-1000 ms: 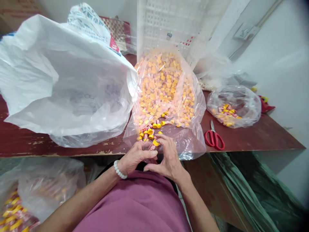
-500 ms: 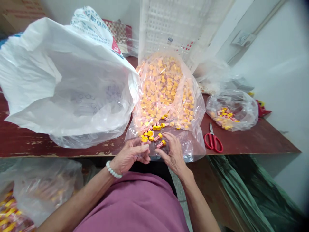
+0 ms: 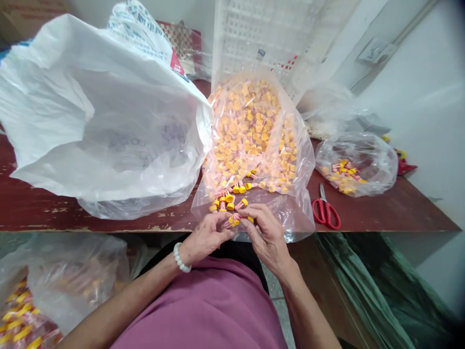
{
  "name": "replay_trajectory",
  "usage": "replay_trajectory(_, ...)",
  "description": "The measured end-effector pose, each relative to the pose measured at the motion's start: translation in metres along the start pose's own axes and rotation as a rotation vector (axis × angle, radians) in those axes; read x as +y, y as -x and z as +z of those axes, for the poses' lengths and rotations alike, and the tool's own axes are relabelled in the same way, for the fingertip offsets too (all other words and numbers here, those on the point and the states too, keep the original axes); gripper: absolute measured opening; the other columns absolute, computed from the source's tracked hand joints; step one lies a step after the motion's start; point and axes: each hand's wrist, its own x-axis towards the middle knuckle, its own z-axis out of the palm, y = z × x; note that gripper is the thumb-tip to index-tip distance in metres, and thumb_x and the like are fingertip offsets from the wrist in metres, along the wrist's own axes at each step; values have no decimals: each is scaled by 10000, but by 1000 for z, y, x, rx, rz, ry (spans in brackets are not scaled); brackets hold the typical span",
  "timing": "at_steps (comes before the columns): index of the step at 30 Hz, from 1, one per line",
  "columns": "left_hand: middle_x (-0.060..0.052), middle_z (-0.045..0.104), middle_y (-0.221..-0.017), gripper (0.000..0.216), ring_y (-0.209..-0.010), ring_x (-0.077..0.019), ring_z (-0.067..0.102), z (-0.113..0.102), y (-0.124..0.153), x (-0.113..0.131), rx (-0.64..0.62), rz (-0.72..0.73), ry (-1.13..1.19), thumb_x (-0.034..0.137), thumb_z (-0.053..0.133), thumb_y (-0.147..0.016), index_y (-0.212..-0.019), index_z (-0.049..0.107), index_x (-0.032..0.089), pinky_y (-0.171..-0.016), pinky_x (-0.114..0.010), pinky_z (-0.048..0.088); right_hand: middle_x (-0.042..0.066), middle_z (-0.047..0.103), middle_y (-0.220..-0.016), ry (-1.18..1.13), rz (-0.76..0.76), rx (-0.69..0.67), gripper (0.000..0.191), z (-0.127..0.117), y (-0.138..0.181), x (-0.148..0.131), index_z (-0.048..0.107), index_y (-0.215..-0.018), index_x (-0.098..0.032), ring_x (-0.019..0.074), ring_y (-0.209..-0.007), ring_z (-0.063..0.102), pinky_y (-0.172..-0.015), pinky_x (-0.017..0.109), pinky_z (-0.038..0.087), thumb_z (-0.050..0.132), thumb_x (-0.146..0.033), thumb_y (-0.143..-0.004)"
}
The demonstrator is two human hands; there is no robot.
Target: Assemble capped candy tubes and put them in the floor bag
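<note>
My left hand [image 3: 206,238], with a pale bead bracelet [image 3: 180,258] at the wrist, pinches a small yellow-capped tube [image 3: 231,222] with red-and-white contents. Close beside it, my right hand [image 3: 268,238] has thumb and fingers closed on another yellow-capped tube [image 3: 250,219], partly hidden by the fingers. Both hands are over the front edge of the table, almost touching. Just beyond them, several loose tubes [image 3: 228,198] lie at the mouth of a large clear plastic bag [image 3: 305,160] packed with such tubes.
On the left stands a big white sack [image 3: 47,97] with clear items inside. Red-handled scissors [image 3: 326,213] and a smaller clear bag of tubes [image 3: 381,167] lie to the right. A white perforated crate [image 3: 247,34] leans behind. Below left is another bag of tubes [image 3: 72,271].
My right hand has moved in toward the left and closed on a tube from the loose pile. My left hand has shifted right, its tube now showing between the fingertips.
</note>
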Motion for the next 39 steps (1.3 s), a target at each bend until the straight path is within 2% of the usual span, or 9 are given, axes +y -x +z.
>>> replay_trajectory(7,-4,569,-745,167,-701,-143,472,3,-1,-6,15,104,-107,254,601,-756,-878,646,150,-671,-236,404,35,642,-973,12,-39,-51,231,-3,-5,-7,559,-1103,-249,152,-883,608,-771,301,501,554,-206,-876)
replay_trajectory(10,9,530,-705,106,-665,-126,445,3,1,-3,-22,111,-86,248,585,-763,-787,606,147,-637,-223,386,41,641,-1041,68,-71,-141,357,-4,-3,-9,505,-1186,-272,178,-935,593,-798,329,490,608,-275,-844)
replay_trajectory(15,51,413,-601,113,-518,-86,363,4,3,4,-76,-42,75,234,603,-729,-747,514,166,-474,-197,309,107,516,-1216,151,-46,36,607,-4,1,-11,442,-1193,-250,262,-1123,500,-911,426,435,740,-407,-689)
replay_trajectory(18,43,429,-618,110,-562,-86,374,7,5,6,-85,-60,150,173,616,-698,-707,508,153,-515,-200,323,114,510,-1226,237,-110,-67,635,7,7,-10,467,-1134,-245,285,-1148,471,-946,449,397,775,-434,-612)
replay_trajectory(24,25,477,-655,135,-633,-92,411,19,6,2,-20,-100,365,158,670,-651,-684,544,122,-579,-200,354,96,589,-1115,296,-110,-6,490,42,17,-9,484,-1065,-227,263,-1036,530,-870,421,406,708,-331,-642)
replay_trajectory(28,22,489,-665,229,-592,-80,445,9,8,-3,-27,-156,513,262,727,-663,-743,561,125,-544,-194,370,93,556,-1210,236,-77,-50,517,38,9,-3,519,-1098,-242,265,-1110,507,-912,423,412,734,-356,-641)
replay_trajectory(32,30,515,-658,282,-512,-75,493,-12,9,-9,39,-157,482,328,720,-700,-856,589,134,-530,-218,436,92,481,-1350,301,-5,-46,458,23,-7,27,473,-1272,-260,232,-1223,457,-978,421,394,589,-349,-838)
replay_trajectory(35,15,558,-690,320,-533,-93,548,-19,7,-12,28,-168,475,312,719,-706,-946,598,138,-574,-255,488,72,594,-1242,522,6,-57,315,19,-11,59,550,-1217,-258,211,-1121,531,-941,409,411,479,-249,-910)
replay_trajectory(39,15,541,-699,256,-546,-77,521,-17,15,-7,6,-122,466,246,756,-651,-815,600,126,-550,-230,487,74,668,-1061,547,-40,-57,223,23,-5,82,617,-1084,-224,215,-975,575,-838,386,449,501,-271,-900)
